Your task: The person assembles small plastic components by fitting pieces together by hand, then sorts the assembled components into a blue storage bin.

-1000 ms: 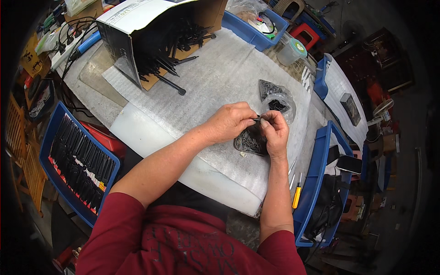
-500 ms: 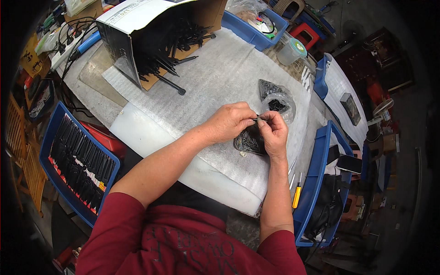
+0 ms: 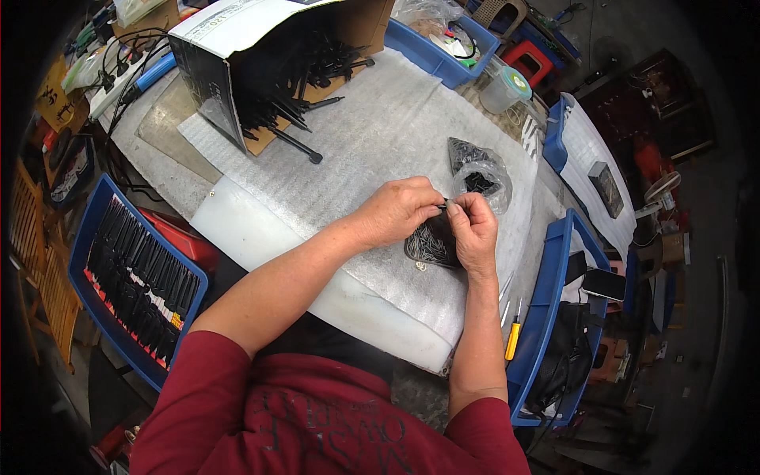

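My left hand (image 3: 402, 209) and my right hand (image 3: 475, 235) meet over the table, fingertips pinched together. Between them is a small black part (image 3: 444, 204), mostly covered by the fingers, so its exact kind cannot be made out. Just below the hands lies a heap of thin dark and silvery pin-like pieces (image 3: 430, 245), partly hidden by my right hand. Beyond my right hand sits an opened clear plastic bag (image 3: 496, 176) with small black pieces in it. Another dark bag of small pieces (image 3: 465, 152) touches it at the far side.
A tipped cardboard box (image 3: 207, 87) spills black rods (image 3: 294, 144) onto the foam sheet (image 3: 380, 119). At left stands a blue tray (image 3: 198, 273) of black parts. On the right are a blue bin (image 3: 546, 317), a yellow-handled screwdriver (image 3: 513, 339) and a lidded plastic tub (image 3: 502, 91).
Both hands stay almost in place, still pinching the small black part. Only a slight shift of the fingertips shows.
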`<state>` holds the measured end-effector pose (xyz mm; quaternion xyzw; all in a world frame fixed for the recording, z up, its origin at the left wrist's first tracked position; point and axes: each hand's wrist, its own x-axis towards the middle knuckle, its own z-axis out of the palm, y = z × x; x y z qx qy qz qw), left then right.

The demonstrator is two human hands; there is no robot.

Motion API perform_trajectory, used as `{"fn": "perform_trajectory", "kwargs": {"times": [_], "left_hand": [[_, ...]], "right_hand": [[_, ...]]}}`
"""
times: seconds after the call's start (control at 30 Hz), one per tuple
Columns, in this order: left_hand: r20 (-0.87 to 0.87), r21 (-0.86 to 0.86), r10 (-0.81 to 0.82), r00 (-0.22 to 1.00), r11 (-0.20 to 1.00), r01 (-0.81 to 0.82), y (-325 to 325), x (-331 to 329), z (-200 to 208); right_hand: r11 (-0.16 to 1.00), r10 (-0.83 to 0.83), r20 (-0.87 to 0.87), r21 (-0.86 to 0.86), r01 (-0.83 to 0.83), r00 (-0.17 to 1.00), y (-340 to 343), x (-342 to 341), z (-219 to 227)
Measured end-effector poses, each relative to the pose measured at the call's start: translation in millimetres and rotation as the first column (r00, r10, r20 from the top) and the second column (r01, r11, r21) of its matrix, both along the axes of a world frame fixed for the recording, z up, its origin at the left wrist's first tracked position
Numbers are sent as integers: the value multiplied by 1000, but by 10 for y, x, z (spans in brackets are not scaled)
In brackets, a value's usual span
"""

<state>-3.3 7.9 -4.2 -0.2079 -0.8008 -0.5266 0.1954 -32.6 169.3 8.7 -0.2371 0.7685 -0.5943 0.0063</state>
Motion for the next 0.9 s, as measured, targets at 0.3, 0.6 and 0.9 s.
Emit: {"fn": "perform_trajectory", "kwargs": {"times": [0.3, 0.6, 0.9], "left_hand": [[16, -5, 15, 1000, 1000, -15, 4, -18, 4], [5, 1, 10, 1000, 1000, -10, 7, -2, 0], [-12, -8, 40, 999, 999, -40, 17, -8, 3]], "right_hand": [[991, 28, 171, -132, -5, 985, 9, 8, 42], [998, 4, 9, 55, -4, 1000, 12, 5, 21], [996, 16, 110, -89, -6, 994, -35, 16, 22]]}}
